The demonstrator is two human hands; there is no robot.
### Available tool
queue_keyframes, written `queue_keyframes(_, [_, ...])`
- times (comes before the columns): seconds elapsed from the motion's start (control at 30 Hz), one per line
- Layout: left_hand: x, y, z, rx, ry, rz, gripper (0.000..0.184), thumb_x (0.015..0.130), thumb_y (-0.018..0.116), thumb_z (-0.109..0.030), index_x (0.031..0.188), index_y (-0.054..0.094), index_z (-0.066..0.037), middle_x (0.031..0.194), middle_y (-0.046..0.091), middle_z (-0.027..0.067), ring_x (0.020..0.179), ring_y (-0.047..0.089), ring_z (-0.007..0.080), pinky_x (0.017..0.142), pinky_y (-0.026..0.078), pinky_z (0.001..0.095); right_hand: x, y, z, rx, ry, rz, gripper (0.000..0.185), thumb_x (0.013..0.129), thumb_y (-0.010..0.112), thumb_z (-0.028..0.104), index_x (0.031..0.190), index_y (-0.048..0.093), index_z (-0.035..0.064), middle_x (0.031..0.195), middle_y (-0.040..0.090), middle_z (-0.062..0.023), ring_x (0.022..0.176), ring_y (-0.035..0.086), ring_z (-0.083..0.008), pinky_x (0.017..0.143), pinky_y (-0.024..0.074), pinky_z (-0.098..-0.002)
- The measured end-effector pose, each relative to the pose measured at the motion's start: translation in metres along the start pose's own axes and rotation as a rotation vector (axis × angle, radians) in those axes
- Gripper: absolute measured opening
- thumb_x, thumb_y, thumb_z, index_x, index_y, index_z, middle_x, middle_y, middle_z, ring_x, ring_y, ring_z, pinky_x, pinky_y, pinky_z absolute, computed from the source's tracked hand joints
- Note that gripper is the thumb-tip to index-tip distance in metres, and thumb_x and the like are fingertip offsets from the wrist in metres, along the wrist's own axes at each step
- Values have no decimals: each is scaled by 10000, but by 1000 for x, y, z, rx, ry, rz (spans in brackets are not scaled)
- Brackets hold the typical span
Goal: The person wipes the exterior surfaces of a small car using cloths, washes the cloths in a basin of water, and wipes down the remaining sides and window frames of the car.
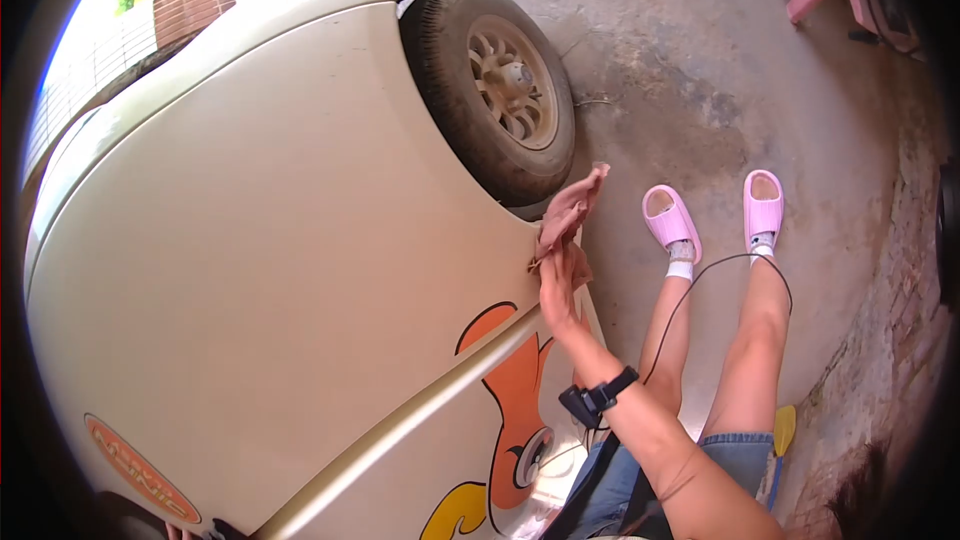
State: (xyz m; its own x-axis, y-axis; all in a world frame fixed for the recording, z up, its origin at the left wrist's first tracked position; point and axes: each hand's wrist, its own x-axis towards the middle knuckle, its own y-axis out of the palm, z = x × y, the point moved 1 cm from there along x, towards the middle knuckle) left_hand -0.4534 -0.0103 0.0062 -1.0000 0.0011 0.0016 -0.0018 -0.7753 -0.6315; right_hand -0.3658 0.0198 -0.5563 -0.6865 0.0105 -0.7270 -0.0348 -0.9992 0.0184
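Holding a dusty-pink cloth [567,220], the right hand [557,300] reaches to the edge of a cream car [250,190] in the head view. Its fingers are clamped on the cloth, though the folds hide the tips. The cloth is at the car's corner, just below the wheel [515,80], which is at 11 o'clock from it. It is bunched up, maybe so the soft part sits between skin and car. A black strap [617,386] goes round the arm, probably so a small black box [577,406] won't slip. A thin wire [720,262] loops loosely over the legs [750,340], perhaps so the arm can move. A bit of the left hand [176,532] shows toward 8 o'clock from the cloth, near an orange badge [140,468]; I cannot tell if its fingers are apart or together. Pink slippers [675,230] rest at 3 o'clock, a little apart, maybe to keep the person steady.
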Motion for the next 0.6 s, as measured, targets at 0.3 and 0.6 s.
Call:
queue_keyframes(0.3, [-19, 11, 26, 45, 25, 29, 382, 953, 445, -212, 1263, 429, 10, 1391, 379, 274, 1254, 406, 455, 1026, 322, 543, 58, -13, 276, -131, -923, 48, 430, 954, 541, 330, 1378, 519, 258, 1488, 391, -160, 1249, 465, -421, 1033, 390, -456])
queue_keyframes(0.6, [-13, 11, 20, 15, 31, 9, 436, 824, 573, -181, 1228, 492, -38, 1348, 450, 233, 1214, 460, 436, 954, 393, 515, -89, -16, 303, -89, -1076, 335, 316, 907, 608, 335, 1193, 670, 216, 1554, 303, -105, 1355, 269, -526, 1087, 276, -595])
